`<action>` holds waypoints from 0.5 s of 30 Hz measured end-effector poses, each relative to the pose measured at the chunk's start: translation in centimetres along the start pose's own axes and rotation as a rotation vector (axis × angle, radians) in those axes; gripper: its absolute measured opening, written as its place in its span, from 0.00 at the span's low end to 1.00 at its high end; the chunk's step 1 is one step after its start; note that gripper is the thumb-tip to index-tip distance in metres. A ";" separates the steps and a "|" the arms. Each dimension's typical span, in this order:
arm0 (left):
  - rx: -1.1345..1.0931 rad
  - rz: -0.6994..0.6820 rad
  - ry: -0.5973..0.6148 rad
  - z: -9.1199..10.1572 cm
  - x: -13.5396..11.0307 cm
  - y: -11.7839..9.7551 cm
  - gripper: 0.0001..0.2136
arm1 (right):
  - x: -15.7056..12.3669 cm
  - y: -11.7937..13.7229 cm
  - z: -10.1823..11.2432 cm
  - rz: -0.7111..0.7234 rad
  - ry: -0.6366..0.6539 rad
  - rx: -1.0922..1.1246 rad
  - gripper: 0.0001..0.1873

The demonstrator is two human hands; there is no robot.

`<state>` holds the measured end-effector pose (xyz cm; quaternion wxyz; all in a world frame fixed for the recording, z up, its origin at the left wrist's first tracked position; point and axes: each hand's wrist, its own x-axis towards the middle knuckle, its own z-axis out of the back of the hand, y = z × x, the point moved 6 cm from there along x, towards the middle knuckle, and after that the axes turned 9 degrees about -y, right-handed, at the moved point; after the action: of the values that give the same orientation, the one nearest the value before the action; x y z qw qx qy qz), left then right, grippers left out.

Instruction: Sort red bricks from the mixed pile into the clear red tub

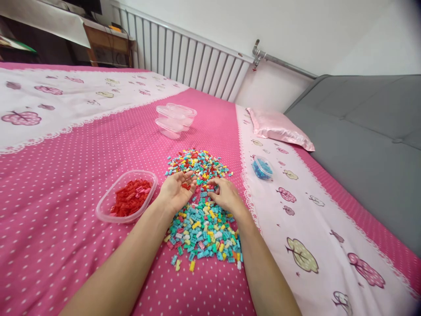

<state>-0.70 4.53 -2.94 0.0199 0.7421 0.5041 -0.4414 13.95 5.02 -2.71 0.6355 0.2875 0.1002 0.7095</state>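
- On the far left, I am seeing a clear plastic tub of red bricks [128, 196] sitting on the pink polka-dot bedspread [66, 175], just beside my left wrist.
- My left hand [176, 189] is lying palm up at the left edge of the heap, fingers loosely curled and open, cradling a few small red bricks [186, 185] in the palm.
- The heap of small multicoloured plastic bricks [202, 210] is spreading across the bedspread between and beneath both forearms, mostly teal, yellow, pink and red.
- My right hand [225, 193] is resting palm down on the heap, just beside the left hand; its fingertips are pressing into the bricks, and I cannot tell whether they are pinching one.
- Farther back, a stack of empty clear plastic tubs [175, 119] is standing well apart from the heap.
- To the right, a small clear tub of blue bricks [262, 168] is sitting on the pale patterned strip, near the heap.
- A shiny pink pillow [279, 128] is lying beyond it, against the grey sofa [362, 131].
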 end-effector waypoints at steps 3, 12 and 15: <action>-0.014 0.004 -0.003 0.0 0.0 0.0 0.10 | 0.0 0.2 0.1 0.004 -0.014 -0.002 0.14; -0.014 -0.005 0.004 0.0 0.2 0.0 0.09 | -0.1 -0.1 0.1 -0.048 -0.027 -0.027 0.10; 0.011 -0.013 0.004 0.0 0.1 -0.1 0.10 | -0.2 0.0 0.4 -0.068 -0.042 -0.022 0.09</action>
<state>-0.71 4.67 -2.97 0.0120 0.7398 0.5063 -0.4429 14.21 4.79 -2.43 0.6645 0.2915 0.0890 0.6823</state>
